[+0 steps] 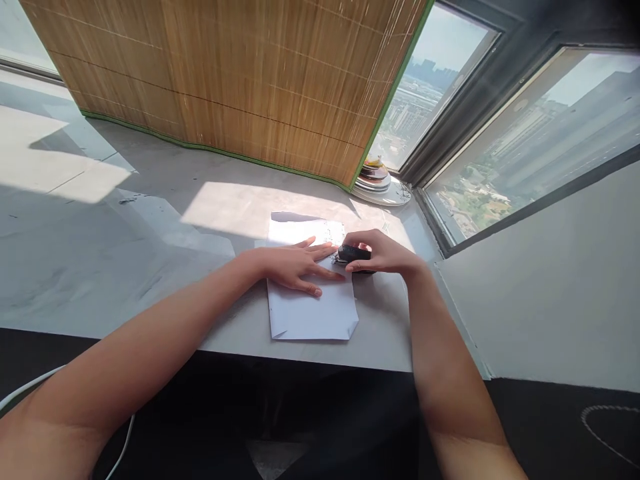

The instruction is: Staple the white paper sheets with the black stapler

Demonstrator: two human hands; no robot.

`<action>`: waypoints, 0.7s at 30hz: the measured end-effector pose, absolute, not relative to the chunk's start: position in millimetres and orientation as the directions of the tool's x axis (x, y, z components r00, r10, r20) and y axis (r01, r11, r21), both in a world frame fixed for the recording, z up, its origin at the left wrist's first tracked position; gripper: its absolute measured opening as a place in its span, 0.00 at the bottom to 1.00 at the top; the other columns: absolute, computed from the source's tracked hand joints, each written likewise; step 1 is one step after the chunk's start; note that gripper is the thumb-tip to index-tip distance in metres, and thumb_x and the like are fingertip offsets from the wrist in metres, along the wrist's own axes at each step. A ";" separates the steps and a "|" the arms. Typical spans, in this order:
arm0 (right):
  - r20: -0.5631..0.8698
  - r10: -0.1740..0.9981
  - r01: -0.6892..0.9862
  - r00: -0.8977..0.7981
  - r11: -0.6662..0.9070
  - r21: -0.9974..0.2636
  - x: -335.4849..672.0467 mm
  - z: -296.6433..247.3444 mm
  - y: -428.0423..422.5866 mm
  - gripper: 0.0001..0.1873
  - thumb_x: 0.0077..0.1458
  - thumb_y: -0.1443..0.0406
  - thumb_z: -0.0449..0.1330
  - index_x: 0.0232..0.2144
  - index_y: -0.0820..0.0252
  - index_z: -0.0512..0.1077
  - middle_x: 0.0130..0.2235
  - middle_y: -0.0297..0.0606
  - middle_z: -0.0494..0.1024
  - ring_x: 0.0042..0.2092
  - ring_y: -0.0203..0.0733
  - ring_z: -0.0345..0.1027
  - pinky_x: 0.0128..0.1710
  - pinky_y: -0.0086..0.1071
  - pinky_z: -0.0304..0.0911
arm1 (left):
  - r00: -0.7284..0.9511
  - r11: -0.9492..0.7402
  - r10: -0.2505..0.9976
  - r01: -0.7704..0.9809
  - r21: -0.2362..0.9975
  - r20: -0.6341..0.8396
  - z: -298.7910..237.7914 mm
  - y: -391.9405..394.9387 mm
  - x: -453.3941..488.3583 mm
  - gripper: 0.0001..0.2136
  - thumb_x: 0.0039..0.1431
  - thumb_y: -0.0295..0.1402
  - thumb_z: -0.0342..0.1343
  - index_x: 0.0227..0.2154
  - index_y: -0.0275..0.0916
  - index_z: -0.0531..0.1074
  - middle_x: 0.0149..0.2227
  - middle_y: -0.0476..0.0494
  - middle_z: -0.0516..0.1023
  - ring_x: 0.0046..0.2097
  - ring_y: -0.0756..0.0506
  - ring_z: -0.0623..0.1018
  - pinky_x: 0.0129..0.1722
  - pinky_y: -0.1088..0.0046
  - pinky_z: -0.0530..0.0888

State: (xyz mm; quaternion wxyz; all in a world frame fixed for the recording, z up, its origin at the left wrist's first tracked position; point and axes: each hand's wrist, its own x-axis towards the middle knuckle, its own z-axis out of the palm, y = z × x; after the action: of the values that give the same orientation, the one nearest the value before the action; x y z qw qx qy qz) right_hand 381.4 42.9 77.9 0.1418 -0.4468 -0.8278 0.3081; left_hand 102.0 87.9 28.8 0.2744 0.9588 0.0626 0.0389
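White folded paper (315, 317) lies on the pale marbled counter, with turned-in corners at its near edge. Across its middle rests my left hand (300, 268), flat with the fingers spread. My right hand (383, 252) grips a black stapler (356, 255) at the paper's right edge. The stapler's front end is over the paper, close to my left fingertips. Whether its jaws are pressed together I cannot tell. Dark marks show on the sunlit upper right part of the sheet.
A bamboo blind (225, 80) with green edging hangs behind the counter (165, 280). In the far right corner stands a stack of plates (375, 183) beside the windows (530, 140). A white cable (125, 447) hangs at the lower left.
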 end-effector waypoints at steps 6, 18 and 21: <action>-0.118 0.825 0.658 -0.553 0.346 -0.669 425.9 74.0 48.7 0.21 0.58 0.47 0.66 0.35 0.59 0.73 0.34 0.32 0.72 0.38 0.39 0.63 0.40 0.32 0.57 | 0.989 -0.834 0.147 0.115 0.540 0.017 31.2 88.9 99.2 0.28 0.68 0.52 0.60 0.70 0.62 0.69 0.80 0.50 0.47 0.79 0.29 0.49 0.77 0.45 0.44; 0.216 0.934 0.722 0.285 -0.061 -0.689 405.8 57.5 59.1 0.14 0.55 0.56 0.62 0.26 0.56 0.65 0.26 0.29 0.67 0.31 0.38 0.59 0.33 0.33 0.53 | 0.954 -0.761 0.239 0.068 0.646 0.182 36.7 98.9 91.6 0.29 0.71 0.56 0.56 0.69 0.51 0.71 0.78 0.41 0.55 0.78 0.32 0.56 0.77 0.48 0.49; 0.230 0.942 0.787 0.245 -0.055 -0.615 369.6 70.7 51.4 0.11 0.58 0.59 0.62 0.28 0.56 0.66 0.27 0.31 0.71 0.32 0.39 0.63 0.32 0.32 0.54 | 0.800 -0.665 0.461 0.025 0.746 0.384 36.8 108.1 88.6 0.25 0.74 0.55 0.50 0.53 0.42 0.82 0.66 0.35 0.76 0.68 0.35 0.74 0.69 0.55 0.67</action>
State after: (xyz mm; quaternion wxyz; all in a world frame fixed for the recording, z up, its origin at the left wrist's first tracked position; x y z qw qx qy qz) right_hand 369.6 51.4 70.7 0.3302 -0.7167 -0.6029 0.1173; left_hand 88.6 108.1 36.8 0.3845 0.8672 0.1402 0.2835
